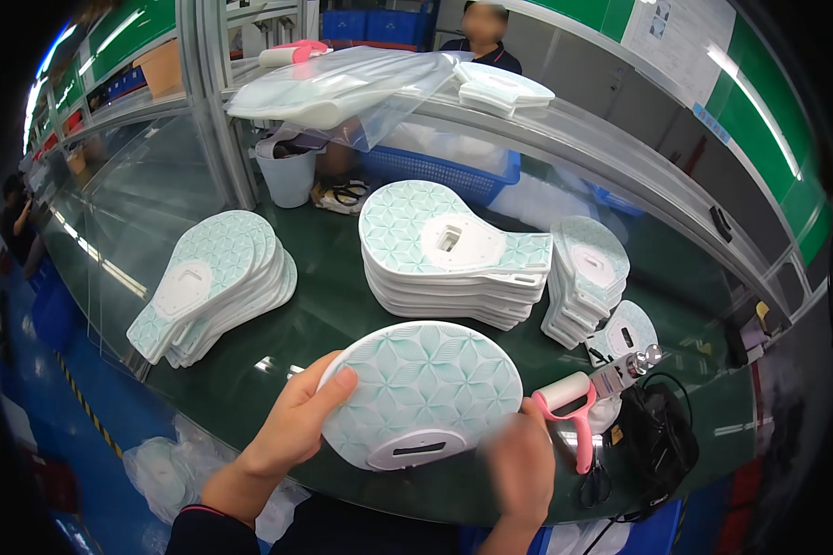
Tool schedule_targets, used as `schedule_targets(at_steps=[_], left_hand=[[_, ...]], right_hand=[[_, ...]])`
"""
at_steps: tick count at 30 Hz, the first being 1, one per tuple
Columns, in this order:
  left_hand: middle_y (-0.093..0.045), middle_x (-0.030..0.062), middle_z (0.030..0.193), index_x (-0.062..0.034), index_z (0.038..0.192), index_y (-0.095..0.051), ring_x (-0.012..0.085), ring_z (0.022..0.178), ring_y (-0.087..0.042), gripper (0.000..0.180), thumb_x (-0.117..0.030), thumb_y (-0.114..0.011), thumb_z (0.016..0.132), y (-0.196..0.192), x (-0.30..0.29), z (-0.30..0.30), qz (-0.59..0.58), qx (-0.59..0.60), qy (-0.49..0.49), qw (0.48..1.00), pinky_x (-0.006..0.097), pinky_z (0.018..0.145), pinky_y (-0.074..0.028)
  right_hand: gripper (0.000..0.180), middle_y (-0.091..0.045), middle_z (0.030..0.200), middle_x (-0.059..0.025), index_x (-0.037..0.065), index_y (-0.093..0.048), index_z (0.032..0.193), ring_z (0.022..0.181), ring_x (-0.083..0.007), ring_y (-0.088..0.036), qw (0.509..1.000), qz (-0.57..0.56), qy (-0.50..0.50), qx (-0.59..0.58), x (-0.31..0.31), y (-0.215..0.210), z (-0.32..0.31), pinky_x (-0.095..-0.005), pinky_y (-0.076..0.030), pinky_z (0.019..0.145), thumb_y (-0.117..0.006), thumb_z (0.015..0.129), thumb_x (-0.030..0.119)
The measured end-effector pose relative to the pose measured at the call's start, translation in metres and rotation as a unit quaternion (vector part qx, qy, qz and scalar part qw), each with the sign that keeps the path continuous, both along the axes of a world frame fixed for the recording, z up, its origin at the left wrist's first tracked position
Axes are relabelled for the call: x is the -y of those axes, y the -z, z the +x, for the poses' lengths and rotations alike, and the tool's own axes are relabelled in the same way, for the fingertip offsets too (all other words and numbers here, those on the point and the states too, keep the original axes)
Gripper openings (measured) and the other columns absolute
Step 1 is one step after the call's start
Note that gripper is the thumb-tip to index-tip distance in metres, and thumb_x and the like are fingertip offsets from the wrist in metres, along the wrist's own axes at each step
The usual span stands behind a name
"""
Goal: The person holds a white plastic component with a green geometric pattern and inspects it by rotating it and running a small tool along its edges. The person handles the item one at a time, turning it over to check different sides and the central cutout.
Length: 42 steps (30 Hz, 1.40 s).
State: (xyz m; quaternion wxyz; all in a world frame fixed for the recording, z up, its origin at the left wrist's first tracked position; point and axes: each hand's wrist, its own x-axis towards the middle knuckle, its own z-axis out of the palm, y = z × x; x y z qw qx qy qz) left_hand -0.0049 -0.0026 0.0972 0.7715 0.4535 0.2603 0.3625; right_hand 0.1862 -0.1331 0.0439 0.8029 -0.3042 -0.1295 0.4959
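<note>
Over the green bench [333,268], going left to right, I see a fanned stack of patterned panels [215,282], then my left hand [292,427] clamped on the rim of a round white panel with a teal leaf pattern [423,393], held above the bench edge. My right hand [520,462], blurred, grips its lower right edge. I judge I'm inspecting it; next calls for a steady two-handed turn. Right of it lies a pink lint roller [569,407].

Green bench [324,277] with panel stacks [449,264]
</note>
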Motion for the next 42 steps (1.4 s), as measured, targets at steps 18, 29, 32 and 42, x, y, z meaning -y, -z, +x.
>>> schedule_targets(at_steps=[18, 29, 32, 42], left_hand=[[-0.050, 0.0077, 0.092, 0.0043, 0.101, -0.043, 0.0104, 0.082, -0.047, 0.028, -0.017, -0.040, 0.083, 0.006, 0.001, -0.006, 0.011, -0.006, -0.016, 1.000, 0.023, 0.071, -0.038], [-0.051, 0.0073, 0.090, 0.0045, 0.102, -0.043, 0.0094, 0.080, -0.047, 0.029, -0.017, -0.040, 0.083, 0.007, 0.002, -0.011, 0.022, -0.007, -0.010, 1.000, 0.022, 0.071, -0.038], [-0.051, 0.0073, 0.090, 0.0043, 0.102, -0.043, 0.0095, 0.080, -0.047, 0.029, -0.017, -0.041, 0.083, 0.006, 0.002, -0.010, 0.018, -0.006, -0.003, 1.000, 0.022, 0.070, -0.038], [-0.048, 0.0139, 0.100, 0.0062, 0.107, -0.038, 0.0187, 0.089, -0.048, 0.035, -0.016, -0.040, 0.081, 0.015, 0.008, -0.007, 0.031, -0.008, -0.111, 0.993, 0.027, 0.077, -0.037]], right_hand=[[0.029, -0.046, 0.095, -0.0100, 0.001, -0.051, 0.094, 0.088, -0.0255, -0.042, 0.520, -0.430, 0.243, 0.697, 0.037, 0.065, 0.030, -0.0336, -0.035, 0.076, -0.059, 0.067, 0.009], [0.027, -0.047, 0.094, -0.0104, 0.001, -0.051, 0.091, 0.088, -0.0255, -0.043, 0.544, -0.407, 0.244, 0.692, 0.032, 0.066, 0.028, -0.0333, -0.035, 0.077, -0.058, 0.067, 0.007], [0.028, -0.047, 0.094, -0.0106, 0.000, -0.051, 0.093, 0.088, -0.0252, -0.043, 0.534, -0.408, 0.244, 0.699, 0.034, 0.068, 0.029, -0.0330, -0.035, 0.077, -0.058, 0.067, 0.007], [0.055, -0.051, 0.080, -0.0058, 0.002, -0.023, 0.121, 0.062, -0.0114, -0.047, 0.733, -0.320, 0.319, 0.508, 0.036, 0.002, 0.029, -0.0205, -0.039, 0.054, -0.050, 0.073, 0.000]])
